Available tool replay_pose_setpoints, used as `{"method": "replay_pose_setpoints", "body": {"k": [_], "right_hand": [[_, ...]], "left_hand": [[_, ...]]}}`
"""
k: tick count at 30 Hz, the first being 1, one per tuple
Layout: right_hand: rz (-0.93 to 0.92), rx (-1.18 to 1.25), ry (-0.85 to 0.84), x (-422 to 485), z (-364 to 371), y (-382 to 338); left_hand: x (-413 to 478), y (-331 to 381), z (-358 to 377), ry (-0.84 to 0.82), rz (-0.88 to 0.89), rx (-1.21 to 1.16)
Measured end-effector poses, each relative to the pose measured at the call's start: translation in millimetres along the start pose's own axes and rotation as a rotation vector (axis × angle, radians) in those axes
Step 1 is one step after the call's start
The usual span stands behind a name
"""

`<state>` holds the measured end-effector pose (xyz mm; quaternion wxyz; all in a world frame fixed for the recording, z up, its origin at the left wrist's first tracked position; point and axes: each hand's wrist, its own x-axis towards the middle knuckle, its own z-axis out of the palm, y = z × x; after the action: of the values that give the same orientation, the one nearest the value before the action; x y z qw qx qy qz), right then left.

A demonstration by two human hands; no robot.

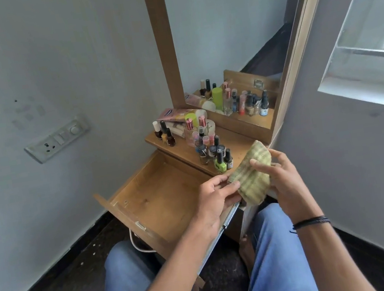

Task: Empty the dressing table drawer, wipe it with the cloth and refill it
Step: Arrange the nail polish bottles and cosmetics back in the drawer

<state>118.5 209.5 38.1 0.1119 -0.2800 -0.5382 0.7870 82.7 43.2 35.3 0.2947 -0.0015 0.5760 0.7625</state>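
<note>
Both hands hold the cloth (250,173) above the open, emptied drawer (158,196): left hand (215,197) pinches its lower edge, right hand (280,176) grips the top. Soft and light, it probably wipes best bunched.

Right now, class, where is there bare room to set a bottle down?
The open drawer has a bare floor. On the shelf, a bare strip lies between the nail polish bottles, the mirror and the held cloth. Its left and middle are crowded.
</note>
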Motion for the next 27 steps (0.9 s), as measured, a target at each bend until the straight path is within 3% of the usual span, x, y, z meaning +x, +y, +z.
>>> {"method": "replay_pose_setpoints", "body": {"k": [6,11,18,22,27], "right_hand": [[-0.055,0.053,0.045,30.5,-21.5,-11.4],[-0.194,-0.132,0.091,58.0,-18.5,-20.0],[-0.294,-0.572,0.035,73.4,-2.1,-13.4],[-0.348,-1.008,0.180,61.6,-7.2,2.8],[-0.319,-1.005,0.283,47.1,-5.2,18.9]], "left_hand": [[24.8,-21.2,34.0,0.194,-0.123,-0.286],[46.8,-28.5,53.2,0.313,-0.106,-0.263],[44.0,-32.2,53.9,0.225,-0.112,-0.031],[40.5,-33.7,47.0,0.179,-0.126,0.031],[35.5,-29.2,43.5,0.137,-0.117,0.016]]}}
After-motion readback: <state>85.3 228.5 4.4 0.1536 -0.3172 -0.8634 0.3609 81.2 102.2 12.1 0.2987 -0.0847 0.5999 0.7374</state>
